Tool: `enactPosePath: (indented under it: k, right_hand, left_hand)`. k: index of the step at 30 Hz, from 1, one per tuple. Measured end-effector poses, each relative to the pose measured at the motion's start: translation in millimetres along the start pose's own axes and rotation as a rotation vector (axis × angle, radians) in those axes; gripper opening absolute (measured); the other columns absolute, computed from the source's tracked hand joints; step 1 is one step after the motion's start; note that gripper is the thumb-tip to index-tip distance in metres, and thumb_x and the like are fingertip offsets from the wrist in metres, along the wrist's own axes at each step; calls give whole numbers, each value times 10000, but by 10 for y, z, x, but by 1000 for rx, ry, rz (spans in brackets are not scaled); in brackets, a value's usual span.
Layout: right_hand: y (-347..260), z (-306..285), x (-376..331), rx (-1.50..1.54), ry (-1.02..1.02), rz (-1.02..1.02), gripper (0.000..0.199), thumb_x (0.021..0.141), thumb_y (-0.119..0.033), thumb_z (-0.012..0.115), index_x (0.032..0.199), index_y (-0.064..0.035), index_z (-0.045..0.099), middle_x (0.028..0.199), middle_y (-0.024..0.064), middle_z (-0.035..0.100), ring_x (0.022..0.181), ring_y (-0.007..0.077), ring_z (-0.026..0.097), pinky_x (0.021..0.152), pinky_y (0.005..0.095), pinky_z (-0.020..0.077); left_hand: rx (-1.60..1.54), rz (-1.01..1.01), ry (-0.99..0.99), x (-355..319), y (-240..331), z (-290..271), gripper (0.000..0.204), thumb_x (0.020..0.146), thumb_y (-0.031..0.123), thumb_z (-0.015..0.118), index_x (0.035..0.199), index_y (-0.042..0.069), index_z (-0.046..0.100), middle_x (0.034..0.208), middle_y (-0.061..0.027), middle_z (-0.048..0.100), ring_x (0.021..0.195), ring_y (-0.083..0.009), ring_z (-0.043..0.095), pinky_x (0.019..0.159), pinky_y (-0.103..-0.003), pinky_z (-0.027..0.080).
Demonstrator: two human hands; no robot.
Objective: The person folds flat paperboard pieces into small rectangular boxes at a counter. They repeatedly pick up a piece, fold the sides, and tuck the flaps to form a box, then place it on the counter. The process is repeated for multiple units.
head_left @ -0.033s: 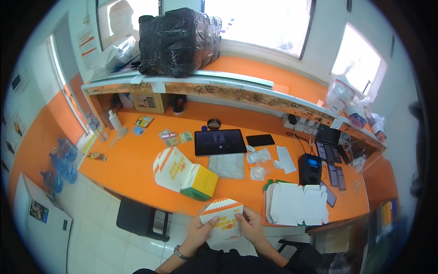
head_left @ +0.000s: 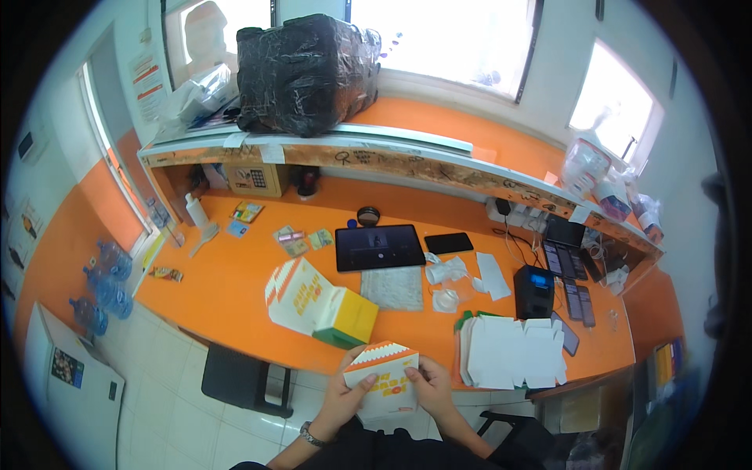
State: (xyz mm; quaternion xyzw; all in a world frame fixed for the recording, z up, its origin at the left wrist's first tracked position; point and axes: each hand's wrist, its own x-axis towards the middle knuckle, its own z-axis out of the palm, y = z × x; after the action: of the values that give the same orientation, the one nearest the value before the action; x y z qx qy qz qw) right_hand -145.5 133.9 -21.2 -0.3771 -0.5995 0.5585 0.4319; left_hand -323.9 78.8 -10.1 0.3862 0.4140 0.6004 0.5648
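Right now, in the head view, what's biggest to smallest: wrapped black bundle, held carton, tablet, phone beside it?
1. Wrapped black bundle
2. Held carton and tablet: unsure, carton is nearer
3. Phone

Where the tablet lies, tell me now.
In the head view, the tablet lies near the middle of the orange desk, just left of a black phone, beyond and right of the open box.

Black garment worn over body; fabric detail obscured by darkness. Grey, metallic-looking wristwatch strapped around left wrist. Left hand, right hand ungloved; forearms uncovered by sleeves.
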Motion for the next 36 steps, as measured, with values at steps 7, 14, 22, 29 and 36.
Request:
enactPosePath:
  k: [7, 14, 22, 29, 36]
  right_hand:
    - [-13, 239, 315, -232, 99, -233, 337, 866, -167, 649, 1131, 30, 583, 1031, 101, 593, 907, 161, 573, 771, 273, 452]
    - [154, 325, 296, 240, 14, -178, 1037, 713, -581, 716, 1446, -63, 196, 1452, 158, 286, 1305, 291, 362, 1053, 415, 333]
    - [240, 890, 270, 618, 250, -126, 1120, 701, -402, 783, 1472, -75, 39, 1380, 160, 341, 1276, 275, 394, 1059, 409, 333]
    - [300, 779, 244, 706, 391, -147, 1010, 737, -238, 721, 1468, -71, 46, 1374, 169, 333, 1280, 279, 380, 1065, 419, 332]
    - [376, 732, 211, 579, 561, -103, 898, 766, -169, 691, 1449, -56, 118, 1385, 167, 311, 1281, 282, 364, 1070, 416, 321]
  left_hand:
    - [-267, -309, -76, 302, 25, -423, 503, 885, 53, 592, 1338, 16, 376, 1287, -129, 512, 1167, -241, 521, 965, -393, 460]
    - [-759, -216, 72, 678, 313, -570, 411, 973, 156, 443, 1347, 13, 350, 1312, -163, 486, 1187, -319, 509, 1007, -486, 420]
    - [-524, 51, 139, 560, 382, -519, 404, 945, 68, 495, 1321, -3, 365, 1280, -146, 498, 1166, -268, 521, 973, -444, 460]
    - [-117, 96, -87, 510, 143, -469, 288, 940, 116, 558, 1170, -55, 539, 1140, -115, 599, 1052, -144, 551, 883, -299, 474]
    - [-88, -57, -165, 564, 105, -411, 332, 942, 124, 547, 1232, -27, 486, 1157, -120, 581, 1018, -156, 580, 872, -297, 494]
